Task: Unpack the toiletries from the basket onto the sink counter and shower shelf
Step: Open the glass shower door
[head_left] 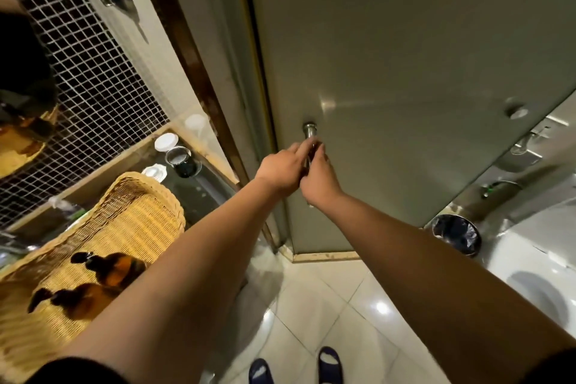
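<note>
Here, the basket [140, 227] is a long woven one, pale yellow, and it stands on the dark counter [199, 193] at the left. Inside it lie two amber bottles [118, 268] with black pump heads, side by side on their sides. The left forearm partly hides them. Their surfaces are too blurred to read any label.

Both arms are bare and reach straight forward, well away from the basket. The left hand [283, 167] and the right hand [321, 181] meet at the metal handle [309, 131] of the frosted door [405, 72]. The fingers of both hands are curled around the handle, the left hand a little higher, the right hand just below and touching it.

Behind the basket on the counter stand a dark glass [182, 162] and a white lid [166, 142]. A bin [456, 235] stands on the floor at the right, and dark slippers [330, 362] show at the bottom.
</note>
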